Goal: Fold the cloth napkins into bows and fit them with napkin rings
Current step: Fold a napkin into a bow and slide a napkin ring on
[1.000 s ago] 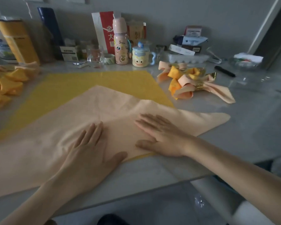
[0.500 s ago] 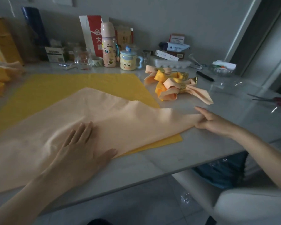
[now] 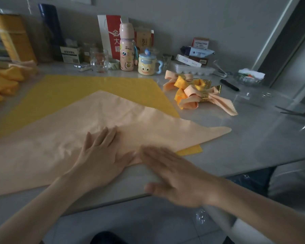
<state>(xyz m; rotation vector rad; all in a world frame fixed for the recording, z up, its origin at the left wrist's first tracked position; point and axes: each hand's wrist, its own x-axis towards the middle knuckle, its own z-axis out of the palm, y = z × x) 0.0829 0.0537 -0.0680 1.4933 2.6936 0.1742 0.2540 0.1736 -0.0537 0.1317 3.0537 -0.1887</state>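
Smoothing: the peach napkin (image 3: 99,124) gets pressed flat on the desk (image 3: 253,138), folded into a wide triangle on top of a yellow napkin (image 3: 95,87) that pokes out beyond and to the right of the fingers.
Left hand: left hand (image 3: 102,155) lies palm down on the peach cloth, fingers (image 3: 104,136) spread wide and flat, gripping nothing, just pinning it.
Right hand: right hand (image 3: 174,175) is motion-blurred at the near fold, right beside the left thumb; it looks open and flat, holding nothing, thumb hanging over the desk edge.
Where the cloth is: directly under the left fingers, its long point running off to the right past the right fingertips, its peak straight ahead of them.
How it'll handle: my guess is light, soft, floppy and a bit slidey on that glossy top, so it needs one palm as an anchor. No real fragility, but creases won't stay put unless pressed.
Where to grab: I'd pinch the pointed right corner or the folded near edge, not the middle.
Done already: a pile of finished bows (image 3: 197,92) with a gold napkin ring (image 3: 205,97) sits well beyond the right fingers.
Spare cloth: more crumpled napkins (image 3: 2,81) lie far to the left of the left fingers.
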